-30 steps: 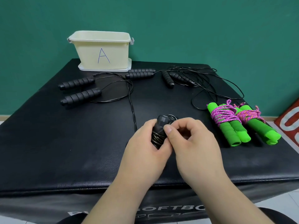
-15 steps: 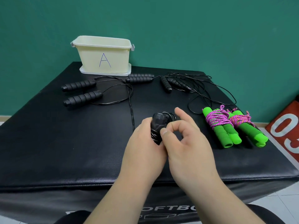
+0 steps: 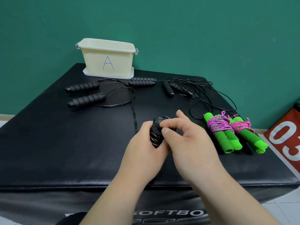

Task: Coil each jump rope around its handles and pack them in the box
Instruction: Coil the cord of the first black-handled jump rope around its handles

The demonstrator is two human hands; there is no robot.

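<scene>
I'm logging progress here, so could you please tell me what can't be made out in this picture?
All in the head view:
- Inside of the box: hidden by its own wall.
- Held black rope bundle: lower part covered by the left hand and right hand.
- Red sign: cut off by the right edge.

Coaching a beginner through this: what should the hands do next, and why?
Probably wrap another turn: the left hand grips the black cord-wrapped handle bundle, the right hand pinches the cord at its top, and slack black cord trails across the black padded mat.
</scene>
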